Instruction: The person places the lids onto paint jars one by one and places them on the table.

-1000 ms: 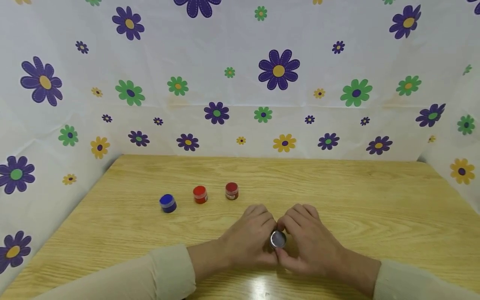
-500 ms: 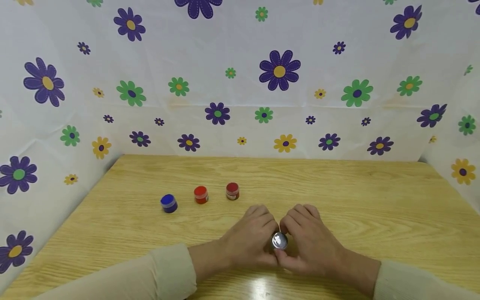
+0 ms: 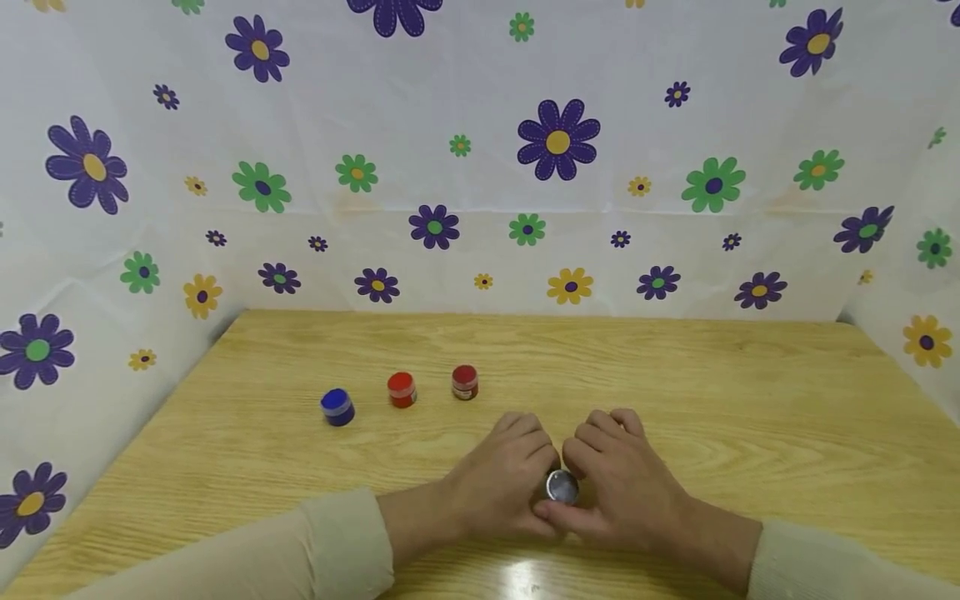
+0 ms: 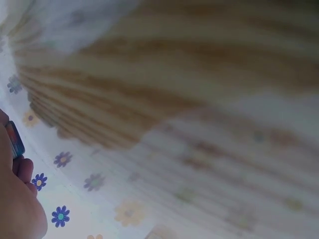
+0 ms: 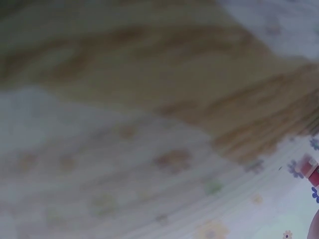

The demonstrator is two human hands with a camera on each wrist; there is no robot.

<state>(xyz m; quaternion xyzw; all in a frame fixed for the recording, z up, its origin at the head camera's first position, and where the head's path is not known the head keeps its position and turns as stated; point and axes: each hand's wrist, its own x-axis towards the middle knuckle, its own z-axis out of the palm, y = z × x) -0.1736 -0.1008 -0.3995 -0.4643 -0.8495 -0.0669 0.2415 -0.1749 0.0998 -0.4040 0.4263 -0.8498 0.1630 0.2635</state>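
Note:
In the head view, a small round jar with a silver-grey top (image 3: 562, 487) is held between my two hands near the front of the table. My left hand (image 3: 501, 482) grips it from the left with curled fingers. From the right, my right hand (image 3: 626, 483) pinches it, the thumb across its near side and the index finger at its far side. Most of the jar's side is hidden by the hands. At the left edge of the left wrist view, part of my left hand (image 4: 20, 194) shows beside a small dark-edged object (image 4: 15, 138).
Beyond my left hand stand three small paint jars: a blue one (image 3: 337, 407), a bright red one (image 3: 402, 389) and a dark red one (image 3: 465, 382). The wood-grain table (image 3: 712, 375) meets a white flowered cloth (image 3: 480, 100) at the back and sides.
The silver-topped jar has shifted slightly right and toward me, its top tilting and its glare coming and going. The right thumb has slid left across its near side. The other jars stay put.

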